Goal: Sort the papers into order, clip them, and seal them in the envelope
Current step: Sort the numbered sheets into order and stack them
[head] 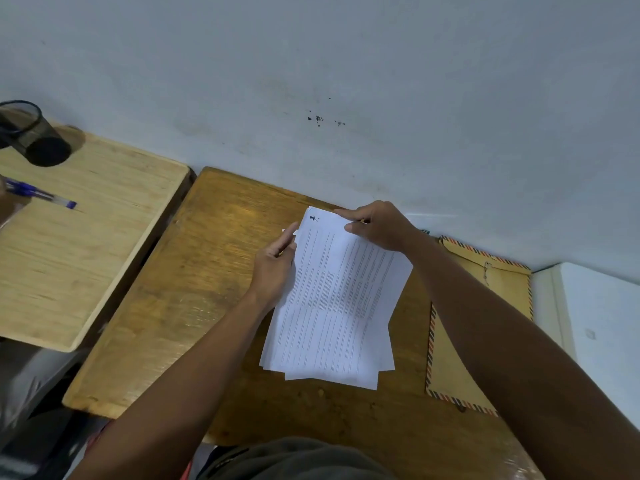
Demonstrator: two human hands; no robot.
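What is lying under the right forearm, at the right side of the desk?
A brown envelope with a striped airmail border lies flat on the dark wooden desk, beside the papers. The right forearm covers its middle, so only its far corner and left edge show.

The top sheet of the papers (332, 296), centre of the frame, carries a handwritten mark near its upper corner, possibly the numeral 1 or 7. Its printed body text is too small to read.

We see matt white printed paper sheets (332, 299) on a glossy, worn wooden desk (194, 292). Envelope (450, 368): matt brown paper. Left table (86, 258): pale, matt wood. Pen cup (33, 133): dark mesh.
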